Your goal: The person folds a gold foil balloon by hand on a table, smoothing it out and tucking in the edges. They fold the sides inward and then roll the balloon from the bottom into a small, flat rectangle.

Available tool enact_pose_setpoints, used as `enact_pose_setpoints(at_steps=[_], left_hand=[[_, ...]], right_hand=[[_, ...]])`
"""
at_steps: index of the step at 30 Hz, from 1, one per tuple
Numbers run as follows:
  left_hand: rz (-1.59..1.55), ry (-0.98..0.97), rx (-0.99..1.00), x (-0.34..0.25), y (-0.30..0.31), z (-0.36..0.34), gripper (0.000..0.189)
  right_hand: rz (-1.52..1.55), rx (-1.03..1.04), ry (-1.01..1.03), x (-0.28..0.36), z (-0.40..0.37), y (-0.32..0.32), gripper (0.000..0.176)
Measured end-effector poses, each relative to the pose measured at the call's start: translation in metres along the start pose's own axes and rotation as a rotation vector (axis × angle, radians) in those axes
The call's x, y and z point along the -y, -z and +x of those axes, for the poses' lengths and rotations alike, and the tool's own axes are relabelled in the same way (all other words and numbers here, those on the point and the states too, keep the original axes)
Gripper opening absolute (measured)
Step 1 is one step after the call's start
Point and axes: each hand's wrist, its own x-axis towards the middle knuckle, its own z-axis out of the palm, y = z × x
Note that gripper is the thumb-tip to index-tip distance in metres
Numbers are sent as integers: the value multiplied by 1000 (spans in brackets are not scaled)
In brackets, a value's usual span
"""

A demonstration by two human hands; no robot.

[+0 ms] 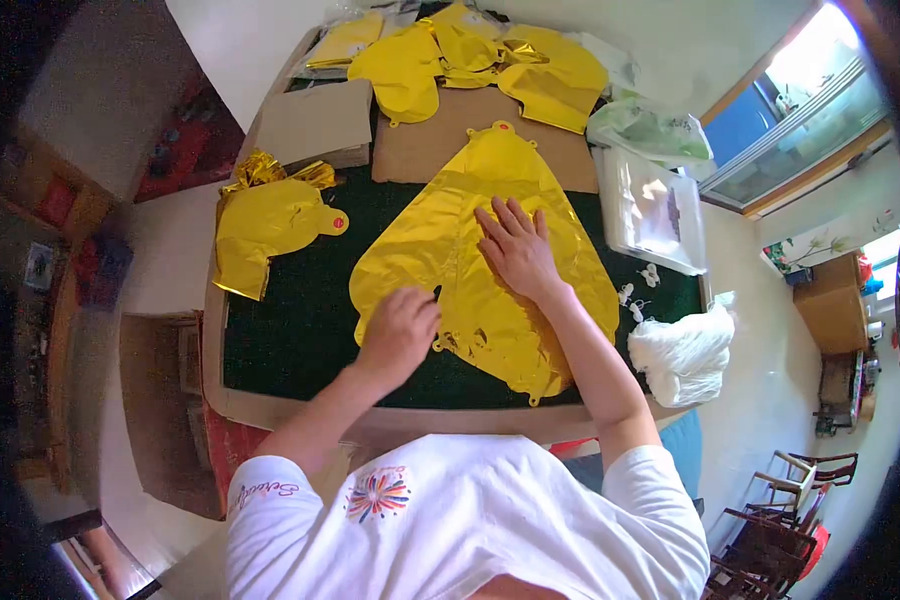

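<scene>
A large gold foil balloon lies flat on the dark green mat, with a small red mark on the tab at its far end. My right hand rests palm down on the balloon's middle, fingers stretched and slightly spread. Over the balloon's lower left part is my left hand, its fingers curled together. A small dark tip shows by those fingers; whatever they grip is mostly hidden. Left of the large balloon lies another gold foil balloon, folded and crinkled at its top.
More gold foil pieces lie at the back on cardboard. A cardboard stack is back left. Clear plastic bags, small white knotted bits and a white string bundle occupy the right side.
</scene>
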Motion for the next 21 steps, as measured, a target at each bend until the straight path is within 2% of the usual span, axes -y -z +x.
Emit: enact_pose_setpoints(at_steps=[3,16,19,21], left_hand=[[15,-28,43,-12,-5,-9,18],[53,-59,14,-13,-9,-15,17],[32,-40,21,-11,-6,-14,19],[-49,80,-13,-7,3,-7,25]], right_hand=[[-17,-12,6,-3,0,-2,48],[2,82,-50,5,3,6,50],[5,39,-22,3,2,3,48],[-3,41,-21,2,2,0,48]])
